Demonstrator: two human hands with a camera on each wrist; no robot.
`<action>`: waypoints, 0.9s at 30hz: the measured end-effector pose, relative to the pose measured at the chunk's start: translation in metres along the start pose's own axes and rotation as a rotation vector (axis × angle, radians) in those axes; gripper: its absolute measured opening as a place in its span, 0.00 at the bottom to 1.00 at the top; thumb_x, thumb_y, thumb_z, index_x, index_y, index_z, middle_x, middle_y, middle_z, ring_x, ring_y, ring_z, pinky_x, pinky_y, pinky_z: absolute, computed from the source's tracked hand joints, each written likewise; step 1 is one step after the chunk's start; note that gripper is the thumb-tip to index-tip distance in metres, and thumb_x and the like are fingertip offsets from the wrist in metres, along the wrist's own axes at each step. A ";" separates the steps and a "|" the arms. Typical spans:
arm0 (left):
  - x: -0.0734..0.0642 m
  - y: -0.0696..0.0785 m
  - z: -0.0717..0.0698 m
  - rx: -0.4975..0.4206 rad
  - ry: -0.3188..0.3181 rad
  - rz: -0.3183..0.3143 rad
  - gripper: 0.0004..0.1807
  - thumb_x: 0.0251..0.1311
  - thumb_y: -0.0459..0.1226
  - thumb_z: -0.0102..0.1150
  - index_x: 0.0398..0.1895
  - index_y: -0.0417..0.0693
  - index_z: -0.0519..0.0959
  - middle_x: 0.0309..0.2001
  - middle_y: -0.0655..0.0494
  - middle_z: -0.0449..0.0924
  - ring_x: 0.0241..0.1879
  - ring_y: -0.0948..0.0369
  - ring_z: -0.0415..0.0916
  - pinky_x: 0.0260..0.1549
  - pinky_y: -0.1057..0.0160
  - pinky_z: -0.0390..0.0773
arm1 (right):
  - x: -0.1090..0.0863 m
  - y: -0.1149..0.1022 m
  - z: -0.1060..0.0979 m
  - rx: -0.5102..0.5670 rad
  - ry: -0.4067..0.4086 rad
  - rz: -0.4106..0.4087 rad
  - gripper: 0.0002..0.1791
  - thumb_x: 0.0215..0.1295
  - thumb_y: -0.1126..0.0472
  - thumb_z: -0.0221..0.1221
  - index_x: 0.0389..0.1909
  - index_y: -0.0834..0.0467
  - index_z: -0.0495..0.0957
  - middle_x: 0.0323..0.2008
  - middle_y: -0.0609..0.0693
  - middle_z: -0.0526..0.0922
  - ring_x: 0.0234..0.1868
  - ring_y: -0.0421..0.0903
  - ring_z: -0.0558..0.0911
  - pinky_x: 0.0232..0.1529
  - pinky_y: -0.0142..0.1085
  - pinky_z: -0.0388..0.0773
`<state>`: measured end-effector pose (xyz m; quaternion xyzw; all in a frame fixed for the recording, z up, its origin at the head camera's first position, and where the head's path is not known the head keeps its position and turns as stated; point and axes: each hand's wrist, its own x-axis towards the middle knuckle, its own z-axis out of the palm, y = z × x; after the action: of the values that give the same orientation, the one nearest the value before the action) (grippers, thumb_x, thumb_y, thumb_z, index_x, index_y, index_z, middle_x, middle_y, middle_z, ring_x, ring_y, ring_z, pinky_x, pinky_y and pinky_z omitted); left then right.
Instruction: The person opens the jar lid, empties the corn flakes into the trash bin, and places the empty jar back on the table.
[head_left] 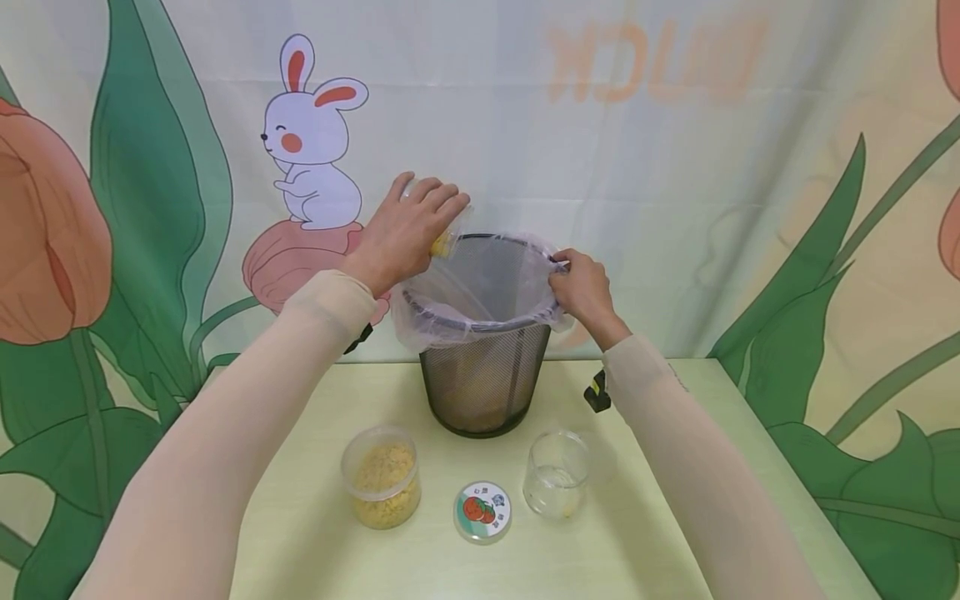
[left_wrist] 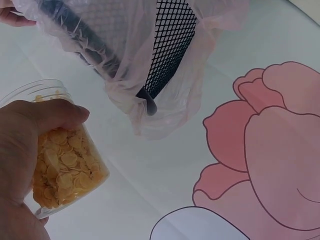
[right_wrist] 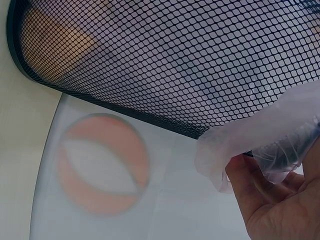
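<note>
In the head view my left hand [head_left: 412, 223] grips a clear jar [left_wrist: 70, 160] of yellow flakes, close to the upper left rim of a black mesh bin [head_left: 487, 375]. The left wrist view shows the thumb across the jar, flakes inside it and no lid on its mouth. My right hand [head_left: 585, 287] pinches the bin's right rim together with the thin pinkish plastic bag [head_left: 420, 329] that lines it and folds over its edge. Through the mesh, a yellowish patch [right_wrist: 65, 42] is visible low in the bin in the right wrist view.
Nearer on the pale table [head_left: 300, 550] stand a clear tub [head_left: 386, 492] of yellow crumbs, a round printed lid [head_left: 482, 511] and a clear glass container [head_left: 557, 475]. Behind the bin hangs a curtain [head_left: 480, 125] with a rabbit and flowers.
</note>
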<state>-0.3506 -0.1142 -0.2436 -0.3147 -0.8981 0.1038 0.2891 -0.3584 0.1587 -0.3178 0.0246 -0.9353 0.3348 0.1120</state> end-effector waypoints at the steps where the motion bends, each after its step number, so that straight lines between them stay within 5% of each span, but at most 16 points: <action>1: 0.000 0.000 0.000 0.001 0.001 0.001 0.41 0.51 0.29 0.63 0.70 0.50 0.61 0.68 0.49 0.66 0.69 0.48 0.60 0.71 0.40 0.53 | 0.000 0.000 0.000 0.001 -0.002 -0.001 0.25 0.66 0.59 0.49 0.65 0.54 0.72 0.56 0.57 0.81 0.35 0.50 0.81 0.27 0.34 0.76; 13: 0.003 0.002 -0.002 0.028 0.007 0.018 0.40 0.52 0.29 0.64 0.70 0.51 0.61 0.67 0.49 0.67 0.69 0.49 0.60 0.72 0.41 0.53 | 0.002 0.001 0.001 0.011 -0.014 -0.005 0.26 0.67 0.60 0.48 0.66 0.53 0.71 0.56 0.56 0.81 0.27 0.45 0.78 0.24 0.33 0.75; 27: 0.005 0.002 -0.001 0.063 0.026 0.042 0.37 0.55 0.28 0.60 0.69 0.51 0.62 0.67 0.49 0.67 0.68 0.49 0.61 0.71 0.41 0.53 | 0.005 0.002 0.000 0.005 -0.011 -0.017 0.26 0.65 0.60 0.48 0.65 0.54 0.72 0.55 0.56 0.82 0.30 0.47 0.79 0.25 0.33 0.74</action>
<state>-0.3518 -0.1092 -0.2411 -0.3256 -0.8837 0.1339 0.3084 -0.3632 0.1603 -0.3174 0.0345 -0.9349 0.3359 0.1095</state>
